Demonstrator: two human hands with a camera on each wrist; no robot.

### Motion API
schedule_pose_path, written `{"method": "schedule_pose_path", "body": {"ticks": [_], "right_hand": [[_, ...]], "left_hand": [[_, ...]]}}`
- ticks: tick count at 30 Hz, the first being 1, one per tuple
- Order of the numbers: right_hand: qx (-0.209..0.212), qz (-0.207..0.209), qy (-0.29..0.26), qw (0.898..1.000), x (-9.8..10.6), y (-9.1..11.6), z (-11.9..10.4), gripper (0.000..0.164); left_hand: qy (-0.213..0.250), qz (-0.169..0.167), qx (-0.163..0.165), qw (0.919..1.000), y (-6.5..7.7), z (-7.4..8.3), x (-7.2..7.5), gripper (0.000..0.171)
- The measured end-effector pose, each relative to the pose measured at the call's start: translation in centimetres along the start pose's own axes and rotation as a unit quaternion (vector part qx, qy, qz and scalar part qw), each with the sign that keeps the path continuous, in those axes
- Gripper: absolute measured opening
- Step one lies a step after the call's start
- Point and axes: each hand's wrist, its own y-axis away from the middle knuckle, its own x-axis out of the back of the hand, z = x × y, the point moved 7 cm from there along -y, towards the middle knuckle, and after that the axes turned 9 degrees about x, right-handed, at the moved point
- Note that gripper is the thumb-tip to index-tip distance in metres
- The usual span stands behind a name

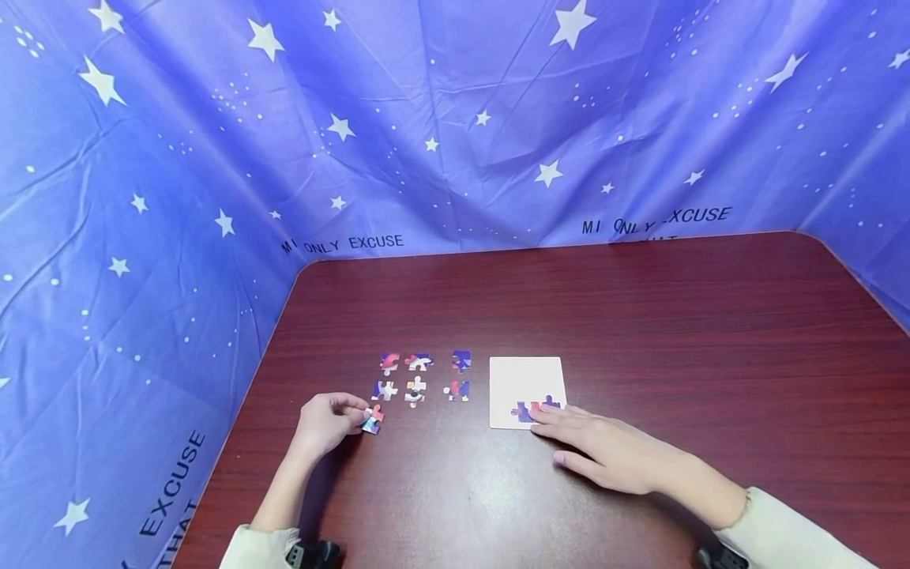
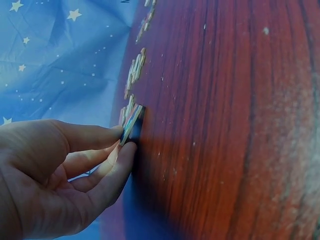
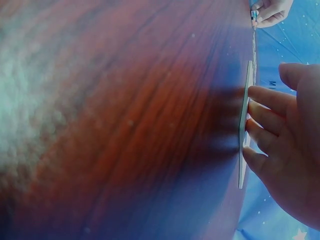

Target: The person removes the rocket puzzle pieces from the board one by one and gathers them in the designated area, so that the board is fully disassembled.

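Observation:
My left hand pinches a colourful jigsaw puzzle piece between thumb and fingers. In the left wrist view that piece is tilted, with one edge close to the table. My right hand lies with straight fingers on the front right part of a white square puzzle board. Joined purple and red pieces sit along the board's front edge, partly hidden under the fingertips. The right wrist view shows those fingers touching the thin board from above.
Several loose puzzle pieces lie in two rows left of the board, among them a purple one and a white one. The dark red wooden table meets a blue star-patterned cloth at the back and left.

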Motion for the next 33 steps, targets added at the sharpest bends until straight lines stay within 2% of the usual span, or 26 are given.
{"method": "schedule_pose_path", "body": {"ticks": [11,22,33], "right_hand": [[0.006,0.005,-0.001,1.000,-0.03,0.06,-0.02,0.041],[0.004,0.003,-0.004,1.000,-0.03,0.12,0.09,0.041],[0.014,0.012,0.002,1.000,0.08,0.05,-0.03,0.041]], "left_hand": [[-0.059,0.023,-0.005,0.9980,0.11,0.22,0.17,0.008],[-0.067,0.025,-0.007,0.9974,0.00,0.46,-0.02,0.005],[-0.102,0.038,-0.020,0.9939,-0.15,0.57,0.02,0.005]]}}
